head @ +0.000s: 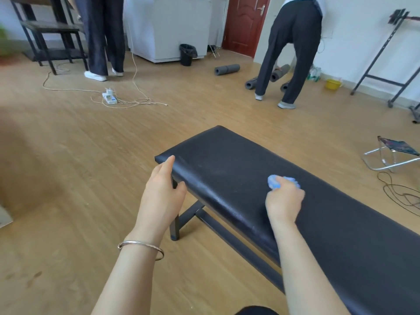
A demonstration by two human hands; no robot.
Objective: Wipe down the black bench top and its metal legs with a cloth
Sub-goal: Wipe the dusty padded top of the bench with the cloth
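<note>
Head view. The black surface (227, 160) runs from lower right to its far end at centre, standing on a wooden floor (91, 155). A bunched blue cloth (275, 180) lies on it mid-width, gripped by the right hand (285, 201), fingers curled round it. The left hand (162, 189) rests on the surface's edge near the end corner, fingers straight and together, thumb apart. Pale streaks show near that end. The step is judged to be wiping the top: long overlapping strokes with even pressure, the left hand steadying. The metal leg (175, 226) below probably comes afterwards.
</note>
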